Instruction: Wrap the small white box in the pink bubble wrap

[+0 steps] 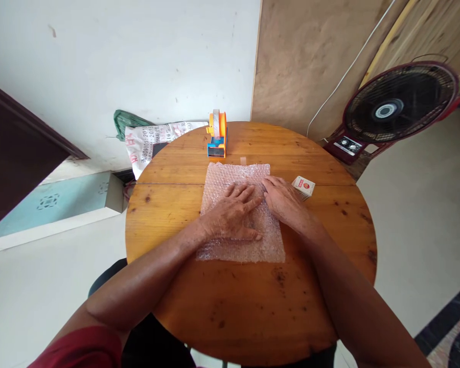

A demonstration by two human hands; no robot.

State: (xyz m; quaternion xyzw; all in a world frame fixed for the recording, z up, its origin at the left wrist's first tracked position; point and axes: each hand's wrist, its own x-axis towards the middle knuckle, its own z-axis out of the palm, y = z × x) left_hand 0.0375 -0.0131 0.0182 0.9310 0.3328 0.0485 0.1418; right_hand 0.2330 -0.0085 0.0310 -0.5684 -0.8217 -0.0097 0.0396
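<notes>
A sheet of clear bubble wrap (245,250) lies flat on the round wooden table (230,301). My left hand (233,212) rests palm down on its middle, fingers spread. At the sheet's right edge is my right hand (285,202), its fingers curled together against the wrap; what they pinch, if anything, is hard to make out. Just beyond the sheet's far edge, a short piece of tape (243,161) sits on the wood. A small white box with a red label (304,185) stands to the right of my right hand.
Toward the table's far edge stands an orange and blue tape dispenser (217,135) with a roll in it. A dark red fan (398,105) is off to the right. Behind the table at left are a printed white sack (141,145) and a green bag (128,121).
</notes>
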